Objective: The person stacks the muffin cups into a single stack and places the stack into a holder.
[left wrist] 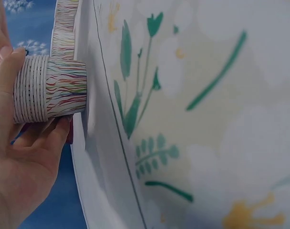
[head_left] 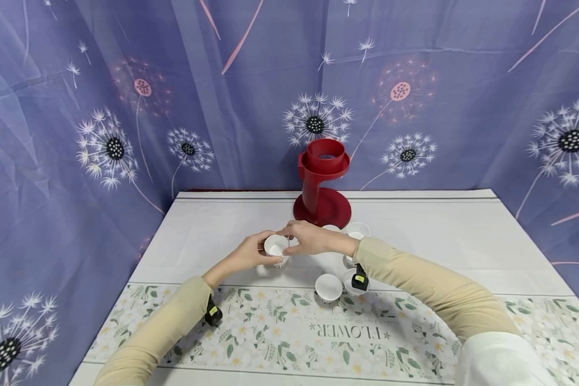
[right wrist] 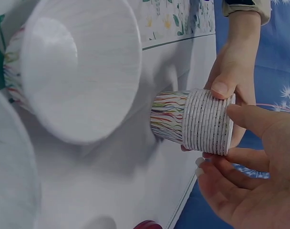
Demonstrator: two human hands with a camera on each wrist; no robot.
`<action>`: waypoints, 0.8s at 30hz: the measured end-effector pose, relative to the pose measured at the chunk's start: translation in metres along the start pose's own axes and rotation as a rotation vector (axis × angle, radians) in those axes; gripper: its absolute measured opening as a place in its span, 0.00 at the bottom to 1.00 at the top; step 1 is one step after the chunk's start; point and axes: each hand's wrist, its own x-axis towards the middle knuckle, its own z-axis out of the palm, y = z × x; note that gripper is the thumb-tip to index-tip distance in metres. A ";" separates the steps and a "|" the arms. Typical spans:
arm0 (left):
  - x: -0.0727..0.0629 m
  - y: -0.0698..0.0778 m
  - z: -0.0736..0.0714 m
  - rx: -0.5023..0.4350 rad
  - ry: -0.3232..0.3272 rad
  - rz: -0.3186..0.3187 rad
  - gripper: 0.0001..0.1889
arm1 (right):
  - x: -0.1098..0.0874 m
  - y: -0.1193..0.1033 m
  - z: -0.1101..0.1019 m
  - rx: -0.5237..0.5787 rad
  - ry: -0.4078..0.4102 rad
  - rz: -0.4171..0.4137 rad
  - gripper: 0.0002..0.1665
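In the head view, a stack of white paper cups (head_left: pixel 276 245) stands between the hands, left of the middle. My left hand (head_left: pixel 251 252) holds this stack from its left side, thumb and fingers around it. My right hand (head_left: pixel 311 238) pinches the top rim from the right. The left wrist view shows several nested rims and wavy coloured lines on the lowest cup (left wrist: pixel 66 90). Its base is close to the white cloth; contact cannot be told. In the right wrist view, right-hand fingers (right wrist: pixel 252 160) meet the rim at the stack's top end.
Several other white paper cups stand to the right, including one cup (head_left: pixel 328 288) in front and another (head_left: pixel 358 230) farther back; the right arm partly hides some. Behind them is a red stand (head_left: pixel 324 161) with a round top. A dandelion-patterned curtain (head_left: pixel 251 118) surrounds the table.
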 end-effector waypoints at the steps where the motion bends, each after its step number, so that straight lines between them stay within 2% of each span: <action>1: 0.000 0.000 0.000 0.010 0.002 -0.001 0.29 | 0.000 0.000 0.001 -0.002 0.001 0.003 0.29; 7: 0.000 0.003 0.002 0.068 0.008 -0.007 0.28 | 0.000 0.000 0.001 0.002 -0.003 0.015 0.29; 14: 0.000 0.001 0.002 0.148 0.007 0.018 0.28 | 0.001 0.000 0.002 0.005 -0.014 0.025 0.30; 24: -0.001 0.002 0.002 0.148 0.019 0.018 0.27 | -0.002 0.001 0.003 0.022 -0.015 0.052 0.30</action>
